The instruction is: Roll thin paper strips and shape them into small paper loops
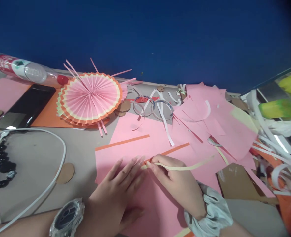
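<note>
My left hand (119, 187) lies flat with fingers stretched out, pressing on a large pink paper sheet (135, 148) on the table. A watch (67, 217) sits on that wrist. My right hand (176, 184) pinches the end of a thin pale yellow paper strip (192, 166), which runs off to the right over the pink sheet. The fingertips of both hands meet at the strip's left end. An orange strip (171, 150) lies just beyond my right hand. A grey scrunchie (211, 212) is on my right wrist.
A pleated pink, cream and orange paper fan (89, 98) lies at the back, beside a black phone (26, 105) and a plastic bottle (24, 70). A white cable (48, 184) loops at left. Tape rings (152, 107), pink offcuts (209, 121), brown card (234, 181) and white strips clutter the right.
</note>
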`<state>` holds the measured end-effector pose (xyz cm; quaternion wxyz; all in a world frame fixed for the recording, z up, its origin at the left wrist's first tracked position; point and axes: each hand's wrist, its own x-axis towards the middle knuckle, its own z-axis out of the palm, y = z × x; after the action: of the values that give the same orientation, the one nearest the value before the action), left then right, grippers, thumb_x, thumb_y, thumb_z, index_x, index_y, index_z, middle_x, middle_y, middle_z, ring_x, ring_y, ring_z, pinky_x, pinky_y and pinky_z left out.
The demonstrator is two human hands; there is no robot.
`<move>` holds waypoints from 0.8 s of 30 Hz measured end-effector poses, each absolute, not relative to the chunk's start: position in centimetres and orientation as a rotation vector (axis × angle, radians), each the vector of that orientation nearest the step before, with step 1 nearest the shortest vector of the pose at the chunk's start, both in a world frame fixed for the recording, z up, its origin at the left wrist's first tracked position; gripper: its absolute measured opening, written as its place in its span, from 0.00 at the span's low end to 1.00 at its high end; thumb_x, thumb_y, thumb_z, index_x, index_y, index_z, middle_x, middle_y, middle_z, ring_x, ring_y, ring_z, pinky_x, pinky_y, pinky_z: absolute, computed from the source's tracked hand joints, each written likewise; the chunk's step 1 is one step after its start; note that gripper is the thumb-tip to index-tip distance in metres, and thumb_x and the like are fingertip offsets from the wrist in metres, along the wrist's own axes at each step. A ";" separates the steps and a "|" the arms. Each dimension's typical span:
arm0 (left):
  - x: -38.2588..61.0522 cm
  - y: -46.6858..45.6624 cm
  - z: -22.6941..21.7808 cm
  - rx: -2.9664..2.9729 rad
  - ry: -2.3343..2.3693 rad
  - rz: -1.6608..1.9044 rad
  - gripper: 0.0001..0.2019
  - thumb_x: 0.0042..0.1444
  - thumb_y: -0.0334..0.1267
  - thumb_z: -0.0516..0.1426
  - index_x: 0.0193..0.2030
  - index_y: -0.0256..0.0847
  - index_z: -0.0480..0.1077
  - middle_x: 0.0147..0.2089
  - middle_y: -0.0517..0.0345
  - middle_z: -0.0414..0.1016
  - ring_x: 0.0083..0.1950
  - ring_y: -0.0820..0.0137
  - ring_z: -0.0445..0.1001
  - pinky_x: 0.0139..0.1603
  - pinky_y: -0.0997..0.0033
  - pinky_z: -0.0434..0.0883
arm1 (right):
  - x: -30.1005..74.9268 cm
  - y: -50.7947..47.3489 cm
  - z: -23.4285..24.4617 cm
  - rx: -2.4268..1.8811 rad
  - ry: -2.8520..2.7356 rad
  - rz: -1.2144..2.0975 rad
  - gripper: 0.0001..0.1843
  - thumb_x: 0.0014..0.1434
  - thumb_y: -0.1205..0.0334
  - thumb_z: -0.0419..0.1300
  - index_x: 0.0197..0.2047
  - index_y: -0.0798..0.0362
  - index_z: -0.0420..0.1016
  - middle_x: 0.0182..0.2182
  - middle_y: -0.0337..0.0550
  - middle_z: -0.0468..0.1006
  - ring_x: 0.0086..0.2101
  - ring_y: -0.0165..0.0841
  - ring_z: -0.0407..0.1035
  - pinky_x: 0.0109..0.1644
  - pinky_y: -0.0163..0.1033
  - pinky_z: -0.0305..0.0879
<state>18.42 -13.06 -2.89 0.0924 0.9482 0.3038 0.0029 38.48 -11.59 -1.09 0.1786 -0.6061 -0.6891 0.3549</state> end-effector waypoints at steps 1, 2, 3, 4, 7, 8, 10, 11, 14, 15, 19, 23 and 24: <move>18.4 -13.0 -2.9 2.827 0.897 0.011 0.33 0.57 0.53 0.48 0.65 0.35 0.49 0.68 0.48 0.45 0.68 0.58 0.36 0.64 0.54 0.27 | 38.5 -11.6 -1.1 -1.715 -1.952 0.999 0.12 0.61 0.57 0.49 0.26 0.50 0.63 0.21 0.33 0.67 0.24 0.29 0.62 0.29 0.34 0.55; 18.4 -13.0 -3.0 2.837 0.894 0.008 0.33 0.57 0.53 0.48 0.65 0.35 0.49 0.68 0.47 0.45 0.68 0.58 0.36 0.64 0.54 0.27 | 38.5 -11.6 -1.2 -1.716 -1.955 0.997 0.13 0.61 0.57 0.49 0.26 0.50 0.63 0.21 0.33 0.67 0.23 0.29 0.62 0.28 0.34 0.55; 18.5 -13.0 -3.0 2.846 0.890 0.008 0.34 0.57 0.53 0.49 0.65 0.35 0.50 0.68 0.47 0.45 0.68 0.58 0.36 0.64 0.54 0.26 | 38.5 -11.6 -1.2 -1.718 -1.958 0.997 0.12 0.61 0.57 0.49 0.26 0.50 0.63 0.21 0.33 0.66 0.23 0.29 0.62 0.28 0.34 0.56; 18.5 -13.0 -3.1 2.852 0.893 0.005 0.34 0.56 0.53 0.49 0.64 0.35 0.50 0.68 0.47 0.45 0.68 0.58 0.36 0.64 0.55 0.26 | 38.5 -11.6 -1.3 -1.719 -1.959 0.998 0.12 0.61 0.58 0.49 0.26 0.50 0.63 0.21 0.32 0.67 0.24 0.28 0.62 0.29 0.34 0.56; 18.4 -13.0 -3.2 2.862 0.896 0.011 0.34 0.55 0.54 0.50 0.64 0.37 0.52 0.67 0.46 0.45 0.69 0.58 0.35 0.63 0.54 0.26 | 38.6 -11.7 -1.5 -1.723 -1.964 0.985 0.11 0.60 0.58 0.49 0.27 0.49 0.63 0.22 0.31 0.67 0.24 0.28 0.63 0.29 0.34 0.56; 18.4 -13.0 -3.2 2.862 0.895 0.012 0.34 0.55 0.55 0.50 0.63 0.38 0.52 0.67 0.46 0.45 0.69 0.58 0.35 0.63 0.54 0.26 | 38.6 -11.7 -1.6 -1.725 -1.968 0.980 0.11 0.60 0.58 0.49 0.27 0.49 0.64 0.22 0.31 0.67 0.24 0.28 0.63 0.29 0.35 0.56; 18.4 -13.0 -3.2 2.861 0.888 -0.001 0.34 0.54 0.54 0.51 0.64 0.38 0.52 0.68 0.47 0.45 0.69 0.58 0.34 0.63 0.54 0.26 | 38.6 -11.7 -1.6 -1.726 -1.977 0.978 0.11 0.61 0.58 0.49 0.27 0.49 0.63 0.22 0.31 0.67 0.24 0.28 0.63 0.29 0.35 0.56; 18.4 -13.0 -3.1 2.858 0.880 -0.009 0.35 0.54 0.54 0.51 0.64 0.38 0.51 0.68 0.47 0.45 0.69 0.58 0.34 0.63 0.55 0.26 | 38.6 -11.7 -1.6 -1.727 -1.982 0.976 0.11 0.61 0.58 0.49 0.27 0.49 0.63 0.22 0.31 0.66 0.24 0.28 0.63 0.29 0.35 0.56; 18.4 -13.0 -2.9 2.841 0.883 -0.014 0.34 0.55 0.53 0.50 0.64 0.37 0.50 0.68 0.47 0.44 0.69 0.58 0.35 0.63 0.54 0.26 | 38.5 -11.7 -1.5 -1.740 -1.996 0.952 0.12 0.61 0.58 0.48 0.27 0.49 0.63 0.22 0.32 0.66 0.24 0.28 0.62 0.30 0.35 0.56; 18.4 -13.0 -2.8 2.836 0.890 -0.001 0.33 0.56 0.54 0.50 0.64 0.37 0.50 0.68 0.47 0.44 0.69 0.58 0.35 0.63 0.54 0.26 | 38.5 -11.7 -1.5 -1.745 -2.000 0.939 0.12 0.61 0.57 0.48 0.26 0.50 0.63 0.21 0.32 0.65 0.24 0.29 0.61 0.30 0.35 0.55; 18.5 -13.0 -2.6 2.816 0.925 0.057 0.33 0.58 0.53 0.47 0.65 0.36 0.50 0.68 0.48 0.44 0.69 0.59 0.36 0.64 0.54 0.27 | 38.3 -11.9 -1.6 -1.747 -2.025 0.903 0.13 0.62 0.58 0.48 0.26 0.50 0.62 0.22 0.33 0.64 0.25 0.29 0.60 0.31 0.35 0.54; 18.3 -13.0 -2.5 2.771 0.887 0.039 0.32 0.59 0.52 0.47 0.65 0.36 0.48 0.68 0.48 0.42 0.68 0.59 0.38 0.65 0.55 0.33 | 38.3 -12.0 -1.7 -1.745 -2.043 0.878 0.13 0.62 0.58 0.48 0.26 0.50 0.62 0.21 0.33 0.64 0.24 0.28 0.60 0.31 0.35 0.53; 18.3 -13.0 -2.4 2.754 0.886 0.035 0.33 0.58 0.52 0.48 0.65 0.36 0.48 0.68 0.48 0.41 0.68 0.58 0.38 0.66 0.55 0.34 | 38.3 -12.0 -1.7 -1.747 -2.045 0.870 0.13 0.62 0.58 0.48 0.26 0.51 0.62 0.21 0.33 0.64 0.24 0.28 0.60 0.31 0.35 0.53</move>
<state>18.30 -12.96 -2.43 0.1238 0.9445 0.3039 0.0118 38.32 -12.00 -1.71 0.1568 -0.6104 -0.7145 0.3039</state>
